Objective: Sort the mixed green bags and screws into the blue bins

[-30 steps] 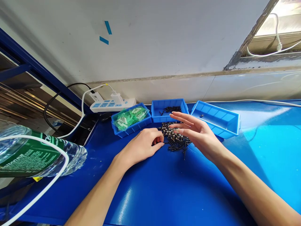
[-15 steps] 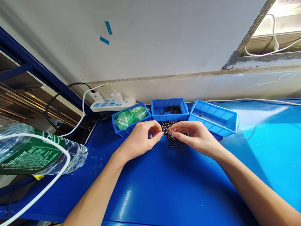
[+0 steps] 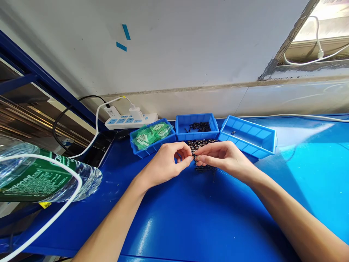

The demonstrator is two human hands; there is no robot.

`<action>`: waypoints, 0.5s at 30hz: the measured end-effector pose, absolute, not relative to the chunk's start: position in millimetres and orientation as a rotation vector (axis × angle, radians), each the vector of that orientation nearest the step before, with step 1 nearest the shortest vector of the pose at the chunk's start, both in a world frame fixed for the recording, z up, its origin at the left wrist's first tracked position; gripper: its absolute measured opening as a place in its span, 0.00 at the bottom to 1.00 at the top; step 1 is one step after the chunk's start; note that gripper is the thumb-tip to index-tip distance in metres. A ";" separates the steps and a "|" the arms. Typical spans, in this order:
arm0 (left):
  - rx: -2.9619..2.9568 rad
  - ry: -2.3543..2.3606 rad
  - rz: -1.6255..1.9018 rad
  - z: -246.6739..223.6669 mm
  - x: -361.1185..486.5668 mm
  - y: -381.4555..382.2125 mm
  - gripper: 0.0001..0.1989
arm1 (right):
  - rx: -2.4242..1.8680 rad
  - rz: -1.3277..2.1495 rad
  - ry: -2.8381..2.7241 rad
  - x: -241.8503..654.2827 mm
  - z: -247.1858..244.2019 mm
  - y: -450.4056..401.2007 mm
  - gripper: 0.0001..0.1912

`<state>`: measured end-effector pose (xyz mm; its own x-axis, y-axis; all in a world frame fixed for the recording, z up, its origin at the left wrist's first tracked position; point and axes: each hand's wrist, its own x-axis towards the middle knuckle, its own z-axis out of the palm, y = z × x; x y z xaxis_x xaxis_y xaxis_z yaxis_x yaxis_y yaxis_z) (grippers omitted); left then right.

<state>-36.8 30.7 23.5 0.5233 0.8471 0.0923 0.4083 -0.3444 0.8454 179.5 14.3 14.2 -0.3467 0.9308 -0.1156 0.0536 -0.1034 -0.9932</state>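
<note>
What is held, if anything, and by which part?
It cannot be told: the left hand and right hand sit close; anything between their fingertips is too small to make out.

From where I stand, one head-worn camera faces forward and down. Near range: left hand [image 3: 165,162] and right hand [image 3: 227,157] at centre, table [image 3: 177,218] at six o'clock. Farther: wall [image 3: 201,54] at twelve o'clock.

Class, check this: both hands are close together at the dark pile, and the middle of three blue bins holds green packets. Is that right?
Not quite: in the head view the green packets lie in the left bin, not the middle bin. The left hand and right hand are close together at the dark pile.
</note>
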 end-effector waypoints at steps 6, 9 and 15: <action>2.082 1.055 0.638 23.8 -38.8 32.1 0.06 | -1.183 1.304 -1.367 182.1 16.9 18.3 0.14; 2.185 1.065 0.572 18.9 -38.5 31.9 0.02 | -1.154 1.229 -1.223 182.6 15.2 19.8 0.17; 2.287 1.040 0.451 7.2 -34.8 32.2 0.05 | -1.129 1.265 -1.191 182.8 14.0 19.5 0.23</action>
